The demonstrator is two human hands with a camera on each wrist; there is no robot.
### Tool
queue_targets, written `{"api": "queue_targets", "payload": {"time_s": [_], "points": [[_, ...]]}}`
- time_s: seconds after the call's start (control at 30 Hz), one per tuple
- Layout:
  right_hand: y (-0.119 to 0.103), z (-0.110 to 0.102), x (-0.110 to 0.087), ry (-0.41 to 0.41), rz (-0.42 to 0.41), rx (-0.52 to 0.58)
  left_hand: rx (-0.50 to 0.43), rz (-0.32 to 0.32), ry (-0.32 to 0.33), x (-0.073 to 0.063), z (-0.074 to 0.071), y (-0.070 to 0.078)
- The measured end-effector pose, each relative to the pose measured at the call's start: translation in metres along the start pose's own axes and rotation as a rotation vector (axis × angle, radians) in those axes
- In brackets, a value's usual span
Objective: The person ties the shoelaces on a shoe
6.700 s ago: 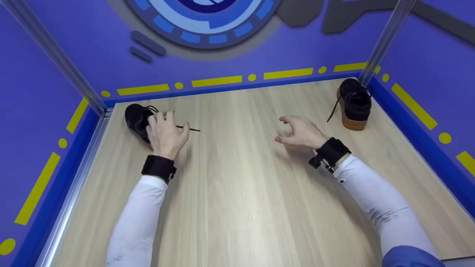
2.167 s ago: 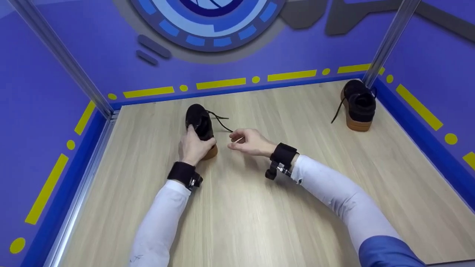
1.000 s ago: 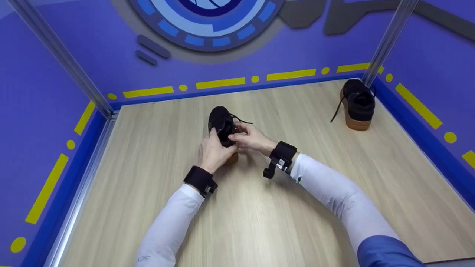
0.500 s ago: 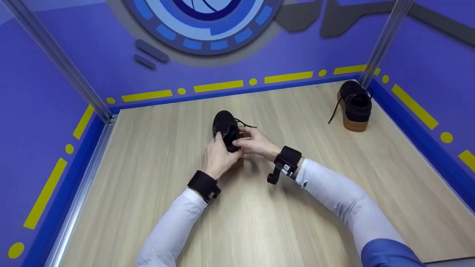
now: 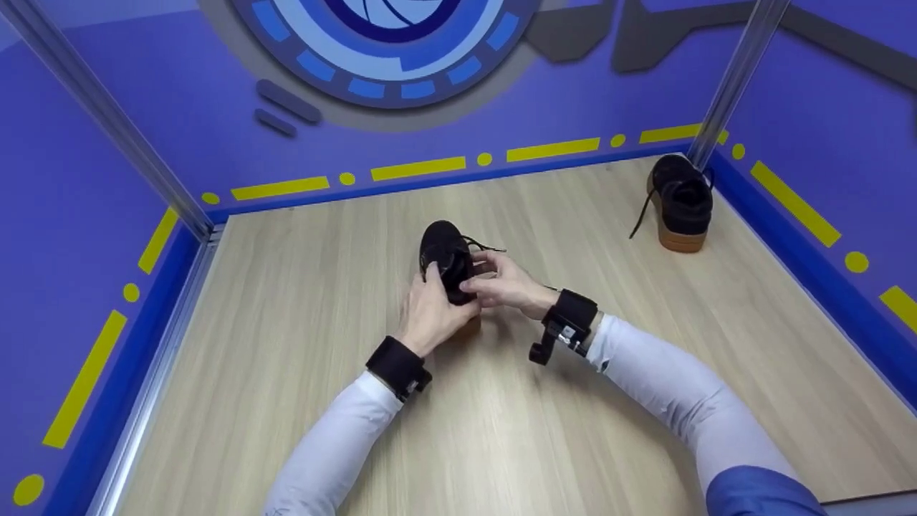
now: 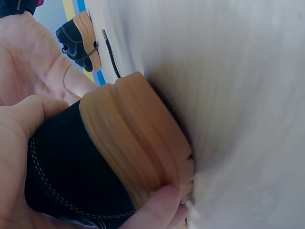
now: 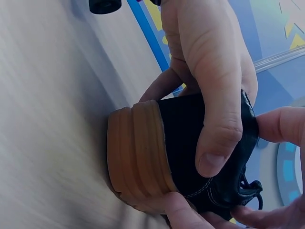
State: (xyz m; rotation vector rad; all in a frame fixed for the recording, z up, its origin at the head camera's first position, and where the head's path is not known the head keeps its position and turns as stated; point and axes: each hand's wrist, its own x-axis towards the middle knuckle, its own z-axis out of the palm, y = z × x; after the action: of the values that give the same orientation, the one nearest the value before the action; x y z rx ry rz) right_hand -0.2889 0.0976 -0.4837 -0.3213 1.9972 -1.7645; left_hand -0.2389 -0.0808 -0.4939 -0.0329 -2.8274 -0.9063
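A black low-cut shoe point(image 5: 438, 244) with a brown gum sole stands in the middle of the table, toe toward the back wall. My left hand point(image 5: 433, 308) grips it from the left and behind; the thumb lies across the heel in the right wrist view. My right hand point(image 5: 507, 283) holds the right side of the shoe's opening between thumb and fingers. A loose black lace point(image 5: 489, 248) trails to the right past my fingertips. In the left wrist view the stitched heel and ridged sole point(image 6: 136, 136) show close over the wood.
A matching black shoe point(image 5: 680, 204) with a brown sole stands in the back right corner, its lace point(image 5: 640, 217) hanging left. Blue-purple walls point(image 5: 179, 107) with yellow marks enclose the wooden table point(image 5: 322, 287) on the back and both sides.
The held shoe has come from the back left to the middle, turned straighter. My right hand has moved in from the right and taken hold of its side. The corner shoe has stayed put.
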Motion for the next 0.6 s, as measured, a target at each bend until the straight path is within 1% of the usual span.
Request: {"api": "queue_targets", "payload": {"time_s": [0.2,0.33,0.43,0.6], "points": [[0.003,-0.003,-0.007,0.004,0.017,-0.003,0.008,0.006,-0.018,-0.007,0.002,0.005],[0.002,-0.003,-0.012,-0.009,0.03,0.002,-0.009,0.009,-0.03,-0.011,0.003,0.008],[0.002,-0.004,-0.016,-0.016,0.036,0.007,-0.03,0.03,-0.027,-0.014,0.003,0.01],[0.003,-0.005,-0.022,-0.017,0.04,0.002,-0.032,0.054,-0.027,-0.019,0.002,0.012]]}}
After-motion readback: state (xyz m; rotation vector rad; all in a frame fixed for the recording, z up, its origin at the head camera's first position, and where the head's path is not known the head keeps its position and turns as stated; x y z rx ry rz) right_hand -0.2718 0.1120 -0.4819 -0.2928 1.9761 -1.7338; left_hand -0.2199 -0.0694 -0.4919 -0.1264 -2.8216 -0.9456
